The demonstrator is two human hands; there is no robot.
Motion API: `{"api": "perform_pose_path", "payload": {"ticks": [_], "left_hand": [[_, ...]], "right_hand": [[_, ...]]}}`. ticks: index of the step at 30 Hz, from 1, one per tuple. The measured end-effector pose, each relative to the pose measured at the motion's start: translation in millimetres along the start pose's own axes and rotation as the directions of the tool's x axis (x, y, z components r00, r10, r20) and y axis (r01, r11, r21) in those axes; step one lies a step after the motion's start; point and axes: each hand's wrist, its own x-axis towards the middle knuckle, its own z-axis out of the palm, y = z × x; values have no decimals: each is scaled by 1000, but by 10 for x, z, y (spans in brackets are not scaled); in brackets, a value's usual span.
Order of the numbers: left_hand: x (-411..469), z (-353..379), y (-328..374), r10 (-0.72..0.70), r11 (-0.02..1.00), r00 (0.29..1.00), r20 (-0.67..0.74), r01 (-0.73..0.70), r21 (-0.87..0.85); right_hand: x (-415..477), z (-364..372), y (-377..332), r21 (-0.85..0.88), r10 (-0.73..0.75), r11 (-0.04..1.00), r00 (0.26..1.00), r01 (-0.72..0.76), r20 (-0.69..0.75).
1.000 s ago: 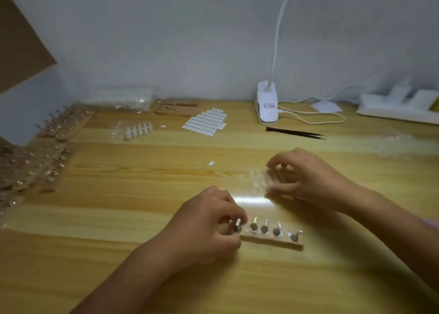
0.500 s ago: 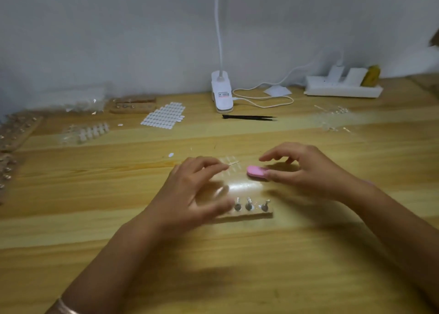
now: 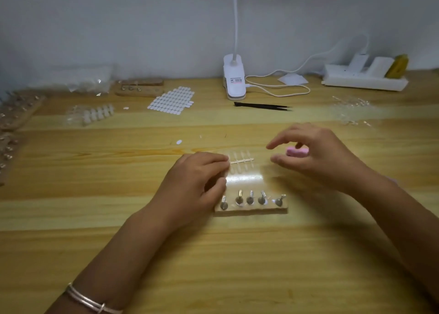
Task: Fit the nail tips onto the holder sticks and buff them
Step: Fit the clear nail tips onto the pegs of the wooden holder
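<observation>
The table (image 3: 237,266) is lying open in front of the holder block (image 3: 251,211). Behind it, the nail tip strip (image 3: 242,161) is blocking the gap between left hand (image 3: 197,185) and right hand (image 3: 318,157) with pink buffer (image 3: 297,151).

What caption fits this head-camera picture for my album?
Left hand pinches a strip of clear nail tips behind a five-stick wooden holder; pink buffer block at the right hand.

The right hand (image 3: 318,158) hides most of the pink buffer block (image 3: 297,151) from me; the left hand (image 3: 190,185) covers one end of the nail tip strip (image 3: 242,161).
</observation>
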Motion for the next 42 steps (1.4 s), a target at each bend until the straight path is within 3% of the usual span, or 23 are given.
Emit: {"api": "perform_pose_path", "payload": {"ticks": [2,5,11,20,25,34,38,42], "left_hand": [[-17,11,14,17,1000,1000,-5,-17,15],[-25,13,1,32,999,999,-5,-32,20],[-8,24,-28,61,998,998,-15,-61,-10],[10,5,-3,86,996,996,-23,-86,25],[6,6,-8,78,997,997,-1,-78,21],[-15,10,-1,81,995,997,-4,-81,59],[-30,20,-11,73,997,997,-6,-73,35],[-29,28,-12,45,999,999,-12,-45,-18]], "right_hand": [[90,76,-92,-21,-75,997,988,78,136],[210,171,-112,-130,-118,981,975,144,187],[221,218,-25,-90,-179,977,976,191,124],[212,394,21,-105,-139,986,988,132,-61],[179,369,17,-112,-135,985,990,128,-50],[142,337,24,282,125,954,991,-106,-53],[-6,118,-107,290,4,956,988,42,-156],[-312,-113,-206,251,-81,961,988,112,-130]]}}
